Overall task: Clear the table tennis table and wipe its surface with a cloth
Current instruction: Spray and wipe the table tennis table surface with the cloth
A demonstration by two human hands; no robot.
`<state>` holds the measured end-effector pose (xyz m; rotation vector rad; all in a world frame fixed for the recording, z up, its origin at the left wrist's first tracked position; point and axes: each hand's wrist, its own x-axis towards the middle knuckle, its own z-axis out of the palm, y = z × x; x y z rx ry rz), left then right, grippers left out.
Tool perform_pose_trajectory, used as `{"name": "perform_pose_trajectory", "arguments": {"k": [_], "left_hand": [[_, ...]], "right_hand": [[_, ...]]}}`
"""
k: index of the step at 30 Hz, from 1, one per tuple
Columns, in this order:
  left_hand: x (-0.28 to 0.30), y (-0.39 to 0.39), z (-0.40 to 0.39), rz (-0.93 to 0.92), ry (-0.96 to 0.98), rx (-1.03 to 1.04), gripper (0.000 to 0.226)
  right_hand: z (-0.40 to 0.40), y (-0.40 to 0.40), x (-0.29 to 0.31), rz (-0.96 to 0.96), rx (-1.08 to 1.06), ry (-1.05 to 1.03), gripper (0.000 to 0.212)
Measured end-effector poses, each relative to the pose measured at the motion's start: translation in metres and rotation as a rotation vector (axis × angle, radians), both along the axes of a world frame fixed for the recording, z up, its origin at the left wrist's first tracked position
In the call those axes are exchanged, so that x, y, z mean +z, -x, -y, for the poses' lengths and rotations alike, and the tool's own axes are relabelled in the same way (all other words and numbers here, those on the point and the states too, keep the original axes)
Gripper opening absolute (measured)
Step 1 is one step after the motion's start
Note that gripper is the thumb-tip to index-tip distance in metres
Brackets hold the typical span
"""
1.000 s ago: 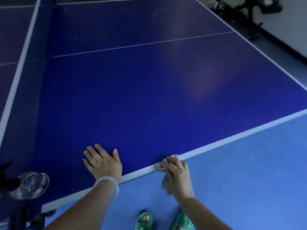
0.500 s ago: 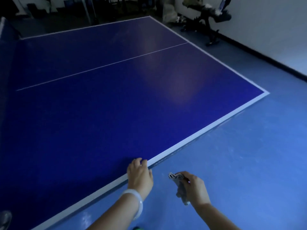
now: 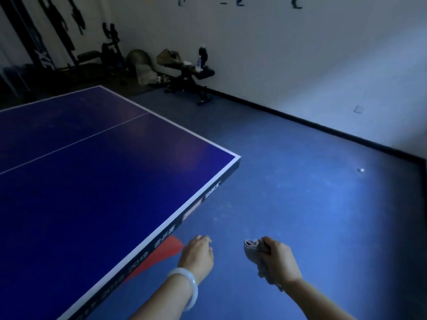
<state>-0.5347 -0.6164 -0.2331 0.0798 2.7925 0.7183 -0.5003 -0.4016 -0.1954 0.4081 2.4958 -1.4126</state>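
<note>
Two hands in view, both off the table [image 3: 92, 192] and out over the blue floor [image 3: 312, 204].

Table: dark blue top, white border line, thin white centre line running away toward the far end; fills the left half of view, near right corner pointing toward the middle of the frame. Printed lettering along the dark side edge, too blurred to read. Red patch [image 3: 161, 252] visible on the floor below the table edge; identity not clear.

Floor: blue, scuffed with pale marks, bounded by a dark skirting strip along a white wall [image 3: 300, 54]. Exercise bench [image 3: 191, 79] and a dark jumble of gear against the far wall, well apart from the table. Small white ball-like speck [image 3: 361, 170] on the floor far right, near the skirting.

Left hand [image 3: 197, 252]: just beside the table's side edge, not touching it; fingers loosely curled, holding nothing. Pale bangle [image 3: 184, 285] on the wrist.

Right hand [image 3: 280, 259]: fingers curled around a crumpled greyish cloth [image 3: 253, 247], grasping it. Cloth bunched at the front of the fist, a tail hanging under the palm. Cloth clear of the table, held over the floor to the right of the left hand.
</note>
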Motion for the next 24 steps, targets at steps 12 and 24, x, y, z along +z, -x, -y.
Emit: {"name": "perform_pose_trajectory", "arguments": {"k": [12, 24], "left_hand": [[0.013, 0.186, -0.155, -0.035, 0.008, -0.141, 0.026], [0.019, 0.448, -0.229, -0.023, 0.027, -0.152, 0.020]], "right_hand": [[-0.153, 0.174, 0.002, -0.076, -0.092, -0.030, 0.020], [-0.247, 0.422, -0.016, -0.095, -0.189, -0.151, 0.011]]}}
